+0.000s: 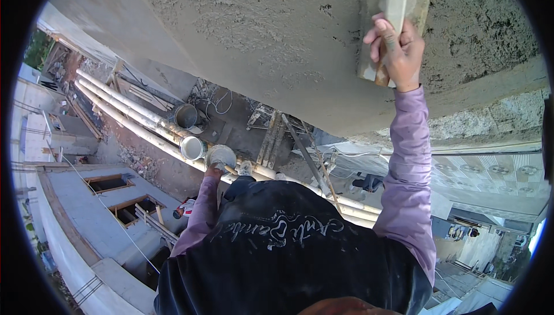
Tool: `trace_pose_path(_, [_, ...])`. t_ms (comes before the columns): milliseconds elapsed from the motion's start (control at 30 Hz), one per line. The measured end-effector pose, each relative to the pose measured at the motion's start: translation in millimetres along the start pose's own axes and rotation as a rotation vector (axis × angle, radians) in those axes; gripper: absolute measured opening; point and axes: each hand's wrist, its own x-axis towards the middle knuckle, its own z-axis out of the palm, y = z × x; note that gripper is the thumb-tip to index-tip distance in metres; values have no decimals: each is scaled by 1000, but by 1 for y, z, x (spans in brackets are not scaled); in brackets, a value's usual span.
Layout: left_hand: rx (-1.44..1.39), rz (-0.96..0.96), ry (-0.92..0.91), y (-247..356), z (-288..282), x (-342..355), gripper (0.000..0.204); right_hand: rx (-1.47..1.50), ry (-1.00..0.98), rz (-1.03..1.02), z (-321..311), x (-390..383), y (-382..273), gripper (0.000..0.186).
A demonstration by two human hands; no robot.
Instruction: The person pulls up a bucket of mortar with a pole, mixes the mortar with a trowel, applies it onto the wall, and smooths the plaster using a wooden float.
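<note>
My right hand [401,55] is raised against a wet grey plastered wall [277,38]. Its fingers close round the pale handle bar of a long plastering float [369,43], whose flat board lies along the plaster. The wall is smooth in places and rough and pitted in others. Lower down, my left hand [214,172] is at the near rim of a round grey container [221,155]. Its fingers are mostly hidden, so their grip is unclear. A short yellowish stick [231,170] shows beside that hand. Both sleeves are light purple.
Long bamboo poles [133,106] run beneath me, with a white bucket [193,148] standing on them. Farther down are a dark bucket [186,116] and leaning planks [306,153]. A low block wall with framed openings [108,183] stands left; a patterned block panel [496,170] is right.
</note>
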Motion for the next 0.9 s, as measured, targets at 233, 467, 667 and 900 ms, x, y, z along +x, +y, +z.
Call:
trace_pose_path(233, [167,210,94,71,4,-63,64,-608,-108,-26,60,-123,224,28])
trace_pose_path(467, [-101,-192,314,-111,20,-158,48,-463,-90,93,-19,-174,247,26])
trace_pose_path(667, [-72,-698,16,-126,70,-203,41,-28,-1,104,-14,-140,122,18])
trace_pose_path(900, [-25,-533,64,-48,83,-116,40,-190,-490,704,83,-320,209,16])
